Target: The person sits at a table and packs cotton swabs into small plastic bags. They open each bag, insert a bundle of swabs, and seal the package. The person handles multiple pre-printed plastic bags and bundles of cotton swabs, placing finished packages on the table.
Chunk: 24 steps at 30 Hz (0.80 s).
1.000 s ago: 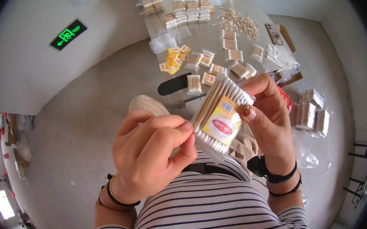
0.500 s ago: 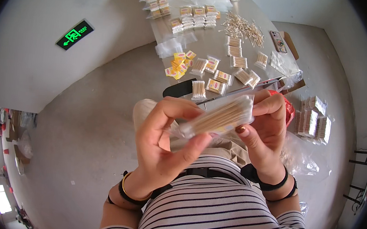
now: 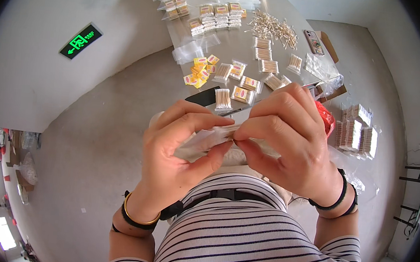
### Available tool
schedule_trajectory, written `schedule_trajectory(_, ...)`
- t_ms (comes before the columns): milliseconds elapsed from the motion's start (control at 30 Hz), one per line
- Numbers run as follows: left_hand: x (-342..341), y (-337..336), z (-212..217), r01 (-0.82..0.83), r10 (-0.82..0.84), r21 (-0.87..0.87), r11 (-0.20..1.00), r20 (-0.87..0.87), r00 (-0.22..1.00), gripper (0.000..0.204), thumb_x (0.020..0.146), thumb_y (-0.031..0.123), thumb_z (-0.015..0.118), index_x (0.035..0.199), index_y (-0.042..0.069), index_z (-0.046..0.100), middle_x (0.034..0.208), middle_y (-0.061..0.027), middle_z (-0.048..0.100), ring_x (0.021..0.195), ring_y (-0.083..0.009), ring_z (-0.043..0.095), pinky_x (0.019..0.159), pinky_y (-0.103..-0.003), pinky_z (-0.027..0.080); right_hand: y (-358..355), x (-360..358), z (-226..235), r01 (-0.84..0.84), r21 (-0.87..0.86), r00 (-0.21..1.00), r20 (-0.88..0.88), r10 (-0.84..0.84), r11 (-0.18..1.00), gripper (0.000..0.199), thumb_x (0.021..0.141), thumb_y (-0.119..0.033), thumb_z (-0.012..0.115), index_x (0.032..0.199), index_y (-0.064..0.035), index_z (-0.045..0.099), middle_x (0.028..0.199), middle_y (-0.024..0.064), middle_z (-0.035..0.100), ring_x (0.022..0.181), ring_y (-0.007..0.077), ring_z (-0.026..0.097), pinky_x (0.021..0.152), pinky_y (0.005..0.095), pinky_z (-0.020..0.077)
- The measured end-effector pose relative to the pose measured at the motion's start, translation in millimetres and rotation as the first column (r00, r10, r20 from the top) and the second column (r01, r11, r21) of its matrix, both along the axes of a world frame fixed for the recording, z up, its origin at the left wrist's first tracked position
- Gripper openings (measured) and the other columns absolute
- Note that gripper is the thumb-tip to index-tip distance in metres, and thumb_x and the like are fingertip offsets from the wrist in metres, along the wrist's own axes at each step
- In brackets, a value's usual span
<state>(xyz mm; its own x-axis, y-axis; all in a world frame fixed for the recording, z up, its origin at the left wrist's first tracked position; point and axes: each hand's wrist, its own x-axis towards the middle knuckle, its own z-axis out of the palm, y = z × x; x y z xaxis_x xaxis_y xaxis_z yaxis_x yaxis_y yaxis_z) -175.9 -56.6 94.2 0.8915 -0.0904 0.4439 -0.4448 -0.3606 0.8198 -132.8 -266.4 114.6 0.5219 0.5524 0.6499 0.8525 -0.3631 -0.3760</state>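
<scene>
- Head view is showing a grey concrete floor [image 3: 94, 136] carrying the spread of goods, with the person in a striped shirt sitting over it.
- Clear plastic sheet [image 3: 197, 47] is lying far ahead, holding rows of small packed cotton-swab packets [image 3: 220, 17] and a loose pile of wooden-stick swabs [image 3: 274, 27].
- Left hand [image 3: 175, 160] is pinching the near-left end of a slim clear plastic packet of swabs [image 3: 209, 138], thumb and fingers pressed together.
- Right hand [image 3: 289, 138] is pinching the packet's right end likewise; the packet's long axis is running left to right between both grips, equally near each.
</scene>
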Motion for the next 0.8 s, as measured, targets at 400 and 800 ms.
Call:
schedule_trajectory(400, 1.4, 2.2, 4.7, -0.058, 0.062, 0.175, 0.983, -0.017, 0.998, 0.029, 0.071, 0.003, 0.086, 0.098, 0.005, 0.077, 0.091, -0.0075, 0.071, 0.080, -0.0228, 0.068, 0.071, -0.032, 0.052, 5.1, 1.0, -10.1, 0.039, -0.016, 0.998, -0.049, -0.040, 0.999, 0.028, 0.068, -0.001, 0.083, 0.092, -0.0074, 0.070, 0.091, 0.0036, 0.067, 0.081, 0.0233, 0.063, 0.070, 0.0360, 0.0479)
schedule_trajectory(800, -0.6, 1.7, 3.2, -0.078, 0.095, 0.264, 0.961, -0.052, 0.994, 0.025, 0.070, 0.007, 0.088, 0.093, 0.006, 0.077, 0.089, -0.0058, 0.072, 0.077, -0.0253, 0.065, 0.070, -0.035, 0.049, 8.7, 8.3, -10.7, -0.025, -0.081, 0.997, -0.076, 0.019, 0.996, 0.028, 0.065, 0.001, 0.081, 0.086, -0.0062, 0.064, 0.084, 0.0050, 0.062, 0.077, 0.0246, 0.060, 0.070, 0.0369, 0.0479)
